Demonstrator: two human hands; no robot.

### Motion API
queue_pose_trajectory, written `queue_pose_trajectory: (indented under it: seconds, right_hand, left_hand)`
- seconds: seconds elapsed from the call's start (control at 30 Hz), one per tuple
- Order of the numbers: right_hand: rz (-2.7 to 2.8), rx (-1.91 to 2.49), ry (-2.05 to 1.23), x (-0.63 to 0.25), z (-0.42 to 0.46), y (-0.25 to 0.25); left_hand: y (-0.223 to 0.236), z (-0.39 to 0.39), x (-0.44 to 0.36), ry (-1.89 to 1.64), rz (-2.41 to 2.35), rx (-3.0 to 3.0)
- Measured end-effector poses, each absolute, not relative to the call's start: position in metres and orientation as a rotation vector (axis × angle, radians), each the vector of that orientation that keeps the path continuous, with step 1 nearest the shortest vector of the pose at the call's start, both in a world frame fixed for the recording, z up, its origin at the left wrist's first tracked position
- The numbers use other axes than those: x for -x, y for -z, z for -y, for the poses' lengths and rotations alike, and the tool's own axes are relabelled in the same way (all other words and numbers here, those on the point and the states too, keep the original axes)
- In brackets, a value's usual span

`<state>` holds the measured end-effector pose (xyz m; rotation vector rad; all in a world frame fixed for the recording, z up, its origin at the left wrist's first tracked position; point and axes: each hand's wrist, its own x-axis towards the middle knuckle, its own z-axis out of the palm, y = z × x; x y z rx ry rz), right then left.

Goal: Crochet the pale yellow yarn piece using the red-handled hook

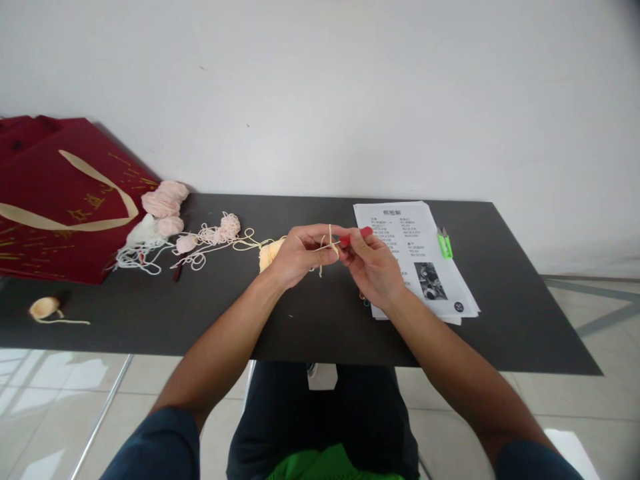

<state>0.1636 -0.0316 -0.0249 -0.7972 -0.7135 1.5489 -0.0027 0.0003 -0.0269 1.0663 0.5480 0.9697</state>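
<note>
Cream yarn loops over the fingers of my left hand, which is closed on it with thumb and fingers together. My right hand pinches a crochet hook with a red handle. The hook's thin shaft points left into the yarn at my left fingertips. A short yarn tail hangs beneath. Behind my left wrist lies a pale yellow yarn ball, partly hidden by that hand. Both hands are held above the dark table, close together.
Printed sheets with green thread snips lie at right. Pink yarn balls, white yarn and tangled pink yarn sit left, beside a dark red bag. A small cream crocheted piece lies front left. A wall stands behind.
</note>
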Motion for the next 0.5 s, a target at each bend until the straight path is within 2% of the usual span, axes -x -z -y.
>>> queue_pose_trajectory:
  seconds: [0.5]
  right_hand:
    - [0.876,0.922,-1.543,-0.1679,0.0254,0.0334]
  left_hand:
    - [0.0363,-0.0056,-0.0016,-1.081,-0.616,-1.04]
